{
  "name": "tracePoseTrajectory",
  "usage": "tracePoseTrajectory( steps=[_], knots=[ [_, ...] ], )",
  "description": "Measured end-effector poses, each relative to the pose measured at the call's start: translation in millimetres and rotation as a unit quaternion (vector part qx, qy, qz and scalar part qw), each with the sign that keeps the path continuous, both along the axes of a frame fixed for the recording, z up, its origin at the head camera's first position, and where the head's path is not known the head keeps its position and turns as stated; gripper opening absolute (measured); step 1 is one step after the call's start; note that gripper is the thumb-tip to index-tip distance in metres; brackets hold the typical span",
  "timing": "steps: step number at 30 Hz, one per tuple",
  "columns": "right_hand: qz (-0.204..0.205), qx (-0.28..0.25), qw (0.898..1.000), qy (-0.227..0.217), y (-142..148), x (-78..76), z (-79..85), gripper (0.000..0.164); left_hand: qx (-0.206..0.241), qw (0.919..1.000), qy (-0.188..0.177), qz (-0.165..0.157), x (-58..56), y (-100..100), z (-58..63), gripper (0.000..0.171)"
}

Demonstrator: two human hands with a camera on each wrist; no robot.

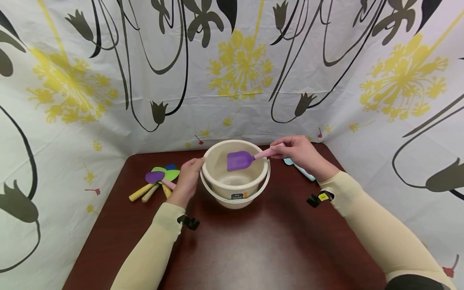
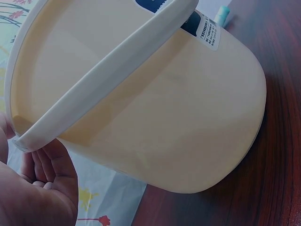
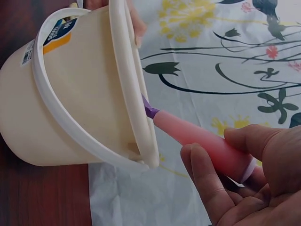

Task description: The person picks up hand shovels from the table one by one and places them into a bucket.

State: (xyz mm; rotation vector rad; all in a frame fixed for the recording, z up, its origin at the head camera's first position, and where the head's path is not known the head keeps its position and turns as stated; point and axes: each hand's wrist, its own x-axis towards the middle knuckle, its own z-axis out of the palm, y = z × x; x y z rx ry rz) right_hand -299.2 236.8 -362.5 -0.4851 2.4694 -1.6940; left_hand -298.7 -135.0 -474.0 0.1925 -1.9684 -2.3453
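Observation:
A cream bucket (image 1: 230,191) with a white handle (image 1: 253,197) hanging across its front stands toward the back of the table. My left hand (image 1: 186,179) grips its rim on the left side; in the left wrist view, fingers of that hand (image 2: 44,181) curl under the rim near the handle's joint. My right hand (image 1: 301,155) pinches the pink handle of a spatula (image 1: 240,160), whose flat purple head is over the bucket's mouth. In the right wrist view the bucket wall (image 3: 84,89) hides most of that head, while the pink handle shows between thumb and fingers.
Left of the bucket lies a pile of utensils (image 1: 155,176) with green, purple and blue heads. A light blue utensil (image 1: 303,171) lies under my right hand. Patterned white cloth (image 1: 239,117) hangs behind and beside the dark red table (image 1: 261,245).

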Motion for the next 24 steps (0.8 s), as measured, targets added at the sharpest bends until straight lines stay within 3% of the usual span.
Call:
tracePoseTrajectory(
  steps=[4,11,24],
  knots=[
    [-0.007,0.046,0.999,0.015,-7,-1.2,-0.4,0.027,-0.005,1.0,0.0,-0.002,-0.4,-1,-0.6,0.034],
    [0.009,0.033,0.999,0.003,-25,-5.8,-3.7,0.025,-0.006,1.0,0.0,-0.003,-0.8,-2,-0.8,0.033],
    [0.03,0.087,0.996,0.003,-46,-8.5,-4.5,0.031,-0.022,0.9997,0.005,-0.013,0.5,-3,0.8,0.032]
  ],
)
